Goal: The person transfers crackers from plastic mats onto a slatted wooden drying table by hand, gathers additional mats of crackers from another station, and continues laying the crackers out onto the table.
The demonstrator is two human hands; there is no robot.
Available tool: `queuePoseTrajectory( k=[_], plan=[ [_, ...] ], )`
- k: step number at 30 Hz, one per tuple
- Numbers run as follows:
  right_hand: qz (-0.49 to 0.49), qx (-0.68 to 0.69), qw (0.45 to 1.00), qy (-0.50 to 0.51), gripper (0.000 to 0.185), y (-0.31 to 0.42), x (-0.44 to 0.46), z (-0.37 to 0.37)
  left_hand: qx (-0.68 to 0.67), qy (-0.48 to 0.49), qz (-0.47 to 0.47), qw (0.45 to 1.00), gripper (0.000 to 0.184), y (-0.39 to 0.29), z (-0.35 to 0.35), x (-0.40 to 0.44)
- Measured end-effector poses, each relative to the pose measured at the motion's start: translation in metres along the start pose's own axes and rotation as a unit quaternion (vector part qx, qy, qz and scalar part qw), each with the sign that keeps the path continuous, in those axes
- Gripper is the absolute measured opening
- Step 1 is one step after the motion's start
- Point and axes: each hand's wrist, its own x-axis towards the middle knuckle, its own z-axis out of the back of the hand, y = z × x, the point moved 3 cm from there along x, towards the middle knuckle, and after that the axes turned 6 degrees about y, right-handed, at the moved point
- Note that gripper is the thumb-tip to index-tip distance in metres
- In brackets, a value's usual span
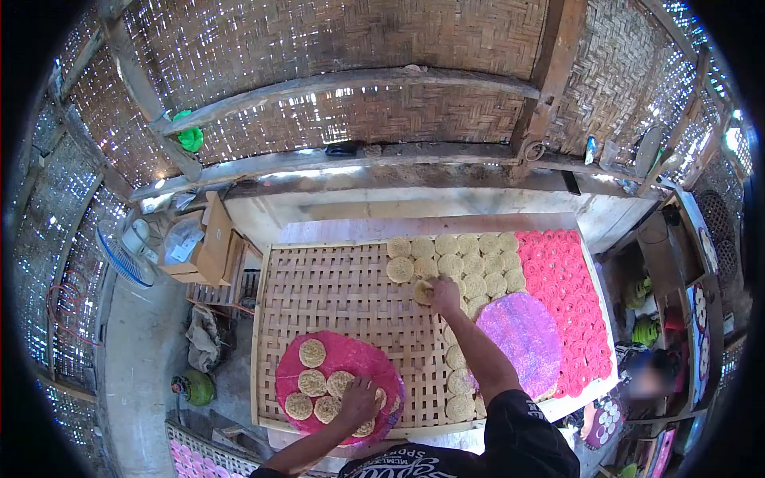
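My right hand point(445, 295) grips a pale yellow, round noodle cracker point(422, 292) at the edge of the laid-out rows, over a woven bamboo tray point(319, 279). Similar yellow crackers point(474, 284) lie close together to its right. At the lower left, my left hand point(360, 402) rests over several loose crackers point(312, 383) on a round pink mat point(291, 362); its fingers look apart, and the surfaces beneath them are hidden. A purple round mat point(522, 338) lies under my right forearm, covering part of the rows. Pink crackers point(562, 311) fill the tray's right side.
A cardboard box point(209, 247) stands on a small wooden table at left, near a blue fan point(123, 251). A green gas cylinder point(195, 388) is on the floor. Another person point(649, 370) is at the lower right, beside a mat with pale discs point(606, 422). A woven wall stands behind.
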Motion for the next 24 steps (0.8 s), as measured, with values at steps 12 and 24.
queuePoseTrajectory(
  k=[12, 24],
  plan=[
    [-0.113, 0.128, 0.947, 0.27, 0.058, 0.074, -0.159, 0.004, -0.196, 0.139, 0.004, 0.971, 0.04, -0.013, 0.014, -0.007],
    [-0.339, 0.496, 0.768, 0.222, 0.028, 0.082, -0.159, 0.019, -0.242, -0.18, -0.043, 0.952, 0.043, -0.028, 0.053, 0.001]
  ],
)
